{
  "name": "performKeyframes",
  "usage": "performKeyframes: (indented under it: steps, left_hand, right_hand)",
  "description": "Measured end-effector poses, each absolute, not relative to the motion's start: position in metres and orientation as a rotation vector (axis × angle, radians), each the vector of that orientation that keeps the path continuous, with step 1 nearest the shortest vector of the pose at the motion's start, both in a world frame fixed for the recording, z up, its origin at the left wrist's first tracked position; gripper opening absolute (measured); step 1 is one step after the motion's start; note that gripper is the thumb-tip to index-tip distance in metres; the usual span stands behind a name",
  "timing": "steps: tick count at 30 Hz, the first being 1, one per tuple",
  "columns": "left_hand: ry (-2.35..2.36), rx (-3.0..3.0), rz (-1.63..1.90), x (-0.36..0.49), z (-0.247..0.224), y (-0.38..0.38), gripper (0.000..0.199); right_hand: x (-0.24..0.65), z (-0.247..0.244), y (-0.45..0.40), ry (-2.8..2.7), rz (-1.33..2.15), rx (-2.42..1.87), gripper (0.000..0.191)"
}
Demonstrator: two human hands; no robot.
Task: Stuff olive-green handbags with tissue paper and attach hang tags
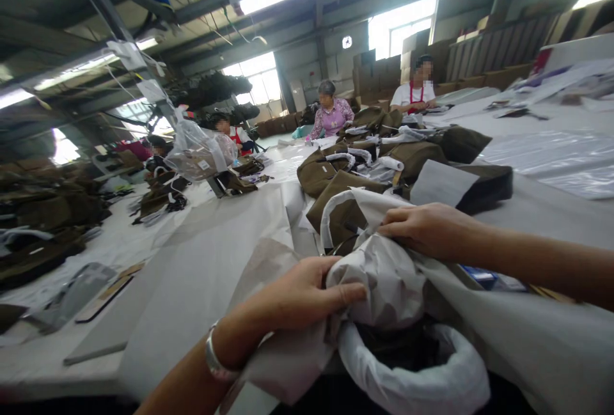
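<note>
- Our left hand (302,293), with a silver metal bracelet (211,351) at the wrist, pinches a crumpled bundle of white paper (384,281), thumb lying over its front and fingers mostly hidden behind.
- Our right hand (425,229) has its fingers bent close together on the paper's upper edge; the thumb is hidden, so we cannot tell whether it pinches.
- Just below the bundle, at the near edge of the white worktable (206,261), we see a dark olive fabric bag (393,344), mostly covered, with a thick curved handle wrapped in white (412,383) nearest us.
- Beyond our hands lies a pile of olive-brown fabric bags (316,172), several with white-wrapped handles.
- Across the table we see a co-worker in a purple patterned top (330,121) and another in a red apron (415,96).
</note>
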State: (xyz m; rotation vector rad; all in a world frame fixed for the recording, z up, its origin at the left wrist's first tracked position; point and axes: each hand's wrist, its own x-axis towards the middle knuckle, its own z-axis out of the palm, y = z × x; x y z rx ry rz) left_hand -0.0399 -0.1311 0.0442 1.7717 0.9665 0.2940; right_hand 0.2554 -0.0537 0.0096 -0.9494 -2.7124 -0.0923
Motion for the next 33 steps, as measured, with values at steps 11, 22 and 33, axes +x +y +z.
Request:
performKeyframes:
  steps: [11, 22, 33]
  left_hand:
    - [1.245, 1.714, 1.093, -0.034, 0.015, -0.113, 0.043]
    - [1.467, 2.513, 0.441, -0.025, -0.017, -0.077, 0.019]
    - [1.419, 2.325, 0.921, -0.089, -0.008, -0.139, 0.03]
  right_hand:
    - [0.245, 0.048, -0.107, -2.581, -0.155, -0.516, 0.052]
    - [0.231, -0.011, -0.075, -3.0, 0.028, -0.414, 0.054]
    - [0.181, -0.013, -0.077, -2.981, 0.279, -0.447, 0.083]
